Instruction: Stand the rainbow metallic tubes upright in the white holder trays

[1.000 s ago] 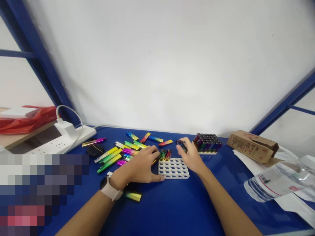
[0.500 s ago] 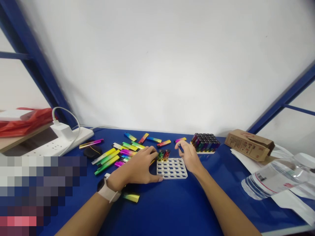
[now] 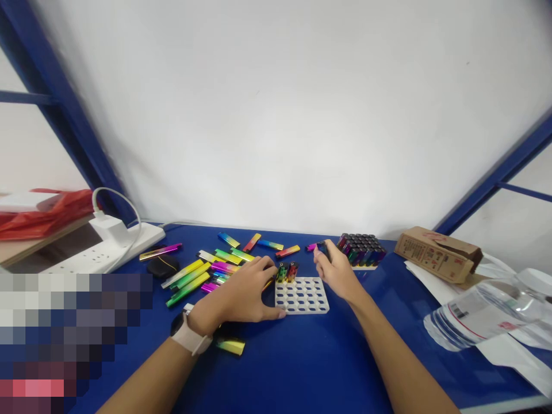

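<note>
Left hand [image 3: 241, 290] curves open, thumb spread from the fingers and touching the near-left corner of a white perforated tray [image 3: 302, 295]; right hand [image 3: 338, 275] pinches a dark lighter [image 3: 322, 248] beyond the tray's far-right corner. Both are over a blue table [image 3: 276, 368]. At right, a clear plastic bottle [image 3: 483, 313] lies near an open cardboard box [image 3: 435, 256]. Dark lighters [image 3: 361, 250] stand packed upright beyond the right hand. Inside the perforated tray—far-left corner—2 lighters [image 3: 287, 272] stand upright. Loose, colorful lighters [image 3: 190, 282] lie scattered at left.
</note>
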`<action>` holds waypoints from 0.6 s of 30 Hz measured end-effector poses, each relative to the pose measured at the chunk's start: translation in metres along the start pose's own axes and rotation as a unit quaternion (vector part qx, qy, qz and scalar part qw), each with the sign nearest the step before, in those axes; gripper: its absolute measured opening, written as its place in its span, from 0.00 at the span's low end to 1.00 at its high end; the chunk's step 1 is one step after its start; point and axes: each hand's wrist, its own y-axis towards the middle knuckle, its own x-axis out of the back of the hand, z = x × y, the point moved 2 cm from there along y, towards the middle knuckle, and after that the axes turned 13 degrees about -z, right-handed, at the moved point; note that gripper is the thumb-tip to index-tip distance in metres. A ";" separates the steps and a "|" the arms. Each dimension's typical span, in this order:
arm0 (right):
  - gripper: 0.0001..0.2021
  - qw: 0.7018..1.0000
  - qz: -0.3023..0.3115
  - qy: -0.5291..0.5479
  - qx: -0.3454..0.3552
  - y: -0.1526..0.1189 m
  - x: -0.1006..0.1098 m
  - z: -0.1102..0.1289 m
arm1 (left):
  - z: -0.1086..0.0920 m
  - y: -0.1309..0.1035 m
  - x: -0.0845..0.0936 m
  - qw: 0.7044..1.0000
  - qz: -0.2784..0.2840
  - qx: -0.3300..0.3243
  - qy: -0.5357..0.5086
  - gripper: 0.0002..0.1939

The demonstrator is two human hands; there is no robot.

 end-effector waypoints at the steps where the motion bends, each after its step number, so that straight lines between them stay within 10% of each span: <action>1: 0.15 1.000 0.003 -0.004 -0.005 0.000 0.001 0.002 | 0.000 0.000 0.000 1.000 0.001 0.000 0.001 0.38; 7: 0.18 0.991 0.019 -0.068 0.110 -0.001 0.004 0.017 | 0.001 0.000 -0.001 1.000 0.004 0.002 0.004 0.38; 18: 0.12 0.987 0.127 -0.023 0.091 -0.006 -0.001 0.017 | 0.000 0.001 0.000 1.000 0.012 0.003 0.008 0.36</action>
